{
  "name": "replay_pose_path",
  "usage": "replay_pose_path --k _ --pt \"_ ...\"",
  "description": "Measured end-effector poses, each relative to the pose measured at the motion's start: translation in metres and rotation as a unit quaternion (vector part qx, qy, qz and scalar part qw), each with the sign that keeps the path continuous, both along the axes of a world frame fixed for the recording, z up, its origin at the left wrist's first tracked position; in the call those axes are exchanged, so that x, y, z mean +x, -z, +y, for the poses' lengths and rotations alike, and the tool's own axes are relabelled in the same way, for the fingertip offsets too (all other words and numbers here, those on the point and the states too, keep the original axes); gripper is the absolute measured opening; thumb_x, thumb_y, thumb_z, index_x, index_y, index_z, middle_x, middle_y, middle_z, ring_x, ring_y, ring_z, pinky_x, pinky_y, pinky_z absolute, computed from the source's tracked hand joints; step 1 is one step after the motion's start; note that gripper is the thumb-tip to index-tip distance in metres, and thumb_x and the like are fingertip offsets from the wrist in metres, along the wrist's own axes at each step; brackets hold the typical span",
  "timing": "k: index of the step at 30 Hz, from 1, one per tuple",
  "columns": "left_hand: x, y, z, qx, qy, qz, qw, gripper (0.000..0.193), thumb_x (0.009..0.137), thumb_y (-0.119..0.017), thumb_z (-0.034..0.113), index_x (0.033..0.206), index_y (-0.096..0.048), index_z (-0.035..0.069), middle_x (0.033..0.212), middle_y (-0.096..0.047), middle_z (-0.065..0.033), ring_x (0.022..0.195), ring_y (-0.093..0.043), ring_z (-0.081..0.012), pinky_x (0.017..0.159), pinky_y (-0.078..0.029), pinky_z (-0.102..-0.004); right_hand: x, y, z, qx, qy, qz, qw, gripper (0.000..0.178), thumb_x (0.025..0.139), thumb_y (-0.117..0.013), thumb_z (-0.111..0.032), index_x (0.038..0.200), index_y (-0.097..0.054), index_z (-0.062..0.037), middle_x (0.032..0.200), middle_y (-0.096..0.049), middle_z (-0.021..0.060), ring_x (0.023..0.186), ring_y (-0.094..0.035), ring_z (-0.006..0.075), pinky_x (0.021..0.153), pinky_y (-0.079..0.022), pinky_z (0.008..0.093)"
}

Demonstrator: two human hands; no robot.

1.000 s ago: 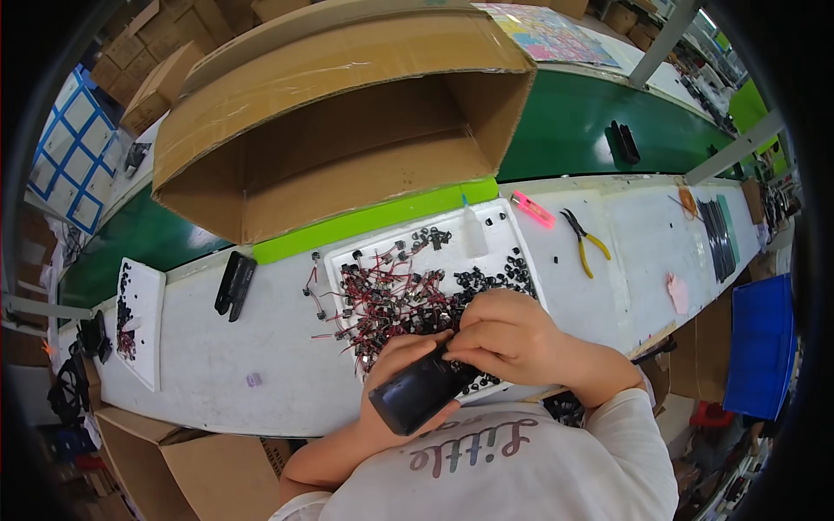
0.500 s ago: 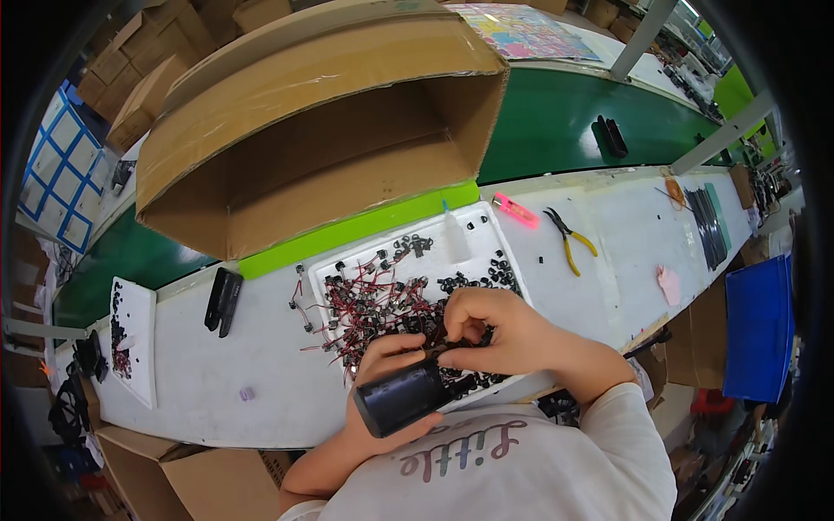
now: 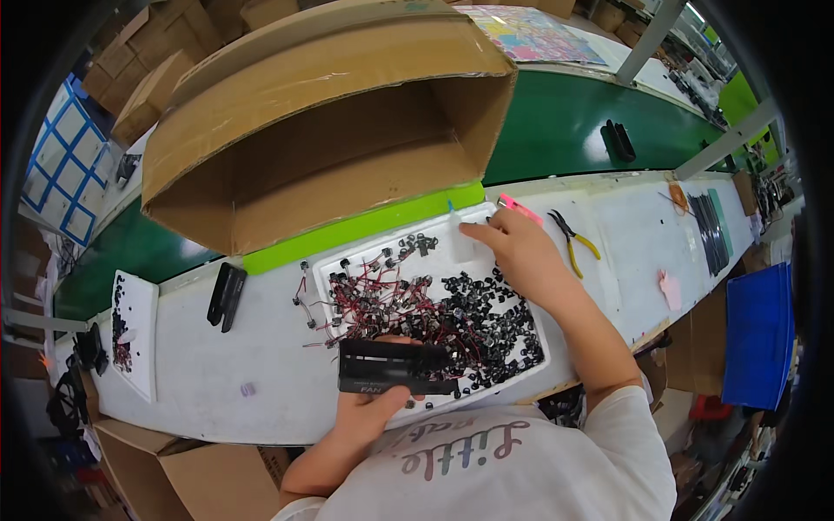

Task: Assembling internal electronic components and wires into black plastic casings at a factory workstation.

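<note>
Black casing (image 3: 369,378) at 6 o'clock — smooth, semi-gloss plastic. Box (image 3: 347,52) at 11 o'clock: matt cardboard. Green strip (image 3: 556,143) at 2 o'clock: smooth, glossy. Pliers (image 3: 568,233) at 3 o'clock: metal, plastic. Shirt (image 3: 556,469) at 5 o'clock — matt cloth.

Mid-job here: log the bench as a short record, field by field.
Tray: white, holding red-wired components and small black parts
Left hand: holding black case above the tray's near-left part
Right hand: at blue-tipped bottle; grip unclear
Right of tray: yellow-handled pliers
Beyond tray: cardboard box, open side toward the person
</note>
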State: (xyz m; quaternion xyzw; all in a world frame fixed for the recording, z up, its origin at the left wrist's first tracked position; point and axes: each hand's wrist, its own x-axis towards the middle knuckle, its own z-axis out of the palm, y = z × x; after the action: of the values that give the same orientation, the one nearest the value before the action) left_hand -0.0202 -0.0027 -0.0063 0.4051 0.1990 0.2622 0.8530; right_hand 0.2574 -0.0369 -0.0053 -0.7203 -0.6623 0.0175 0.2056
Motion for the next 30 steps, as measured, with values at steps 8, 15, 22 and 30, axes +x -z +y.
replay_pose_path --k 8,15,22,30 --pt "-0.002 -0.001 -0.002 -0.006 -0.005 -0.007 1.000 0.053 0.078 -0.062 0.005 0.125 -0.040 -0.002 0.105 -0.058 -0.0133 0.081 -0.059 -0.0181 0.071 -0.049 -0.0312 -0.005 0.013 0.024 0.028 -0.066 -0.111 0.991 0.034 0.066 -0.058 -0.001 0.097 -0.062 -0.0142 0.076 -0.052 0.0078 0.076 -0.056 0.0261 0.067 -0.046 0.0354" --pt "-0.004 -0.003 -0.004 -0.017 -0.018 -0.007 1.000 0.054 0.078 -0.063 0.007 0.125 -0.039 -0.002 0.102 -0.059 -0.0128 0.080 -0.059 -0.0183 0.072 -0.048 -0.0312 -0.040 -0.009 0.003 0.218 -0.103 0.145 0.960 0.027 0.066 -0.072 -0.005 0.083 -0.051 -0.0075 0.069 -0.057 0.0090 0.057 -0.056 0.0276 0.051 -0.043 0.0352" --pt "-0.005 0.001 -0.004 -0.012 -0.029 -0.026 0.999 0.055 0.078 -0.066 0.010 0.125 -0.040 -0.003 0.117 -0.052 -0.0131 0.101 -0.054 -0.0191 0.087 -0.045 -0.0323 -0.068 -0.031 -0.030 0.243 -0.300 0.246 0.889 0.023 0.065 -0.075 -0.019 0.078 -0.060 -0.0080 0.055 -0.048 0.0041 0.046 -0.049 0.0201 0.041 -0.036 0.0302" --pt "-0.005 0.001 -0.007 0.008 -0.030 -0.031 0.999 0.058 0.077 -0.068 0.015 0.125 -0.040 -0.002 0.121 -0.049 -0.0121 0.108 -0.050 -0.0190 0.092 -0.042 -0.0332 -0.074 -0.025 -0.038 0.300 -0.298 0.267 0.866 0.029 0.066 -0.075 -0.018 0.086 -0.060 -0.0019 0.058 -0.049 0.0047 0.043 -0.047 0.0198 0.040 -0.035 0.0287"
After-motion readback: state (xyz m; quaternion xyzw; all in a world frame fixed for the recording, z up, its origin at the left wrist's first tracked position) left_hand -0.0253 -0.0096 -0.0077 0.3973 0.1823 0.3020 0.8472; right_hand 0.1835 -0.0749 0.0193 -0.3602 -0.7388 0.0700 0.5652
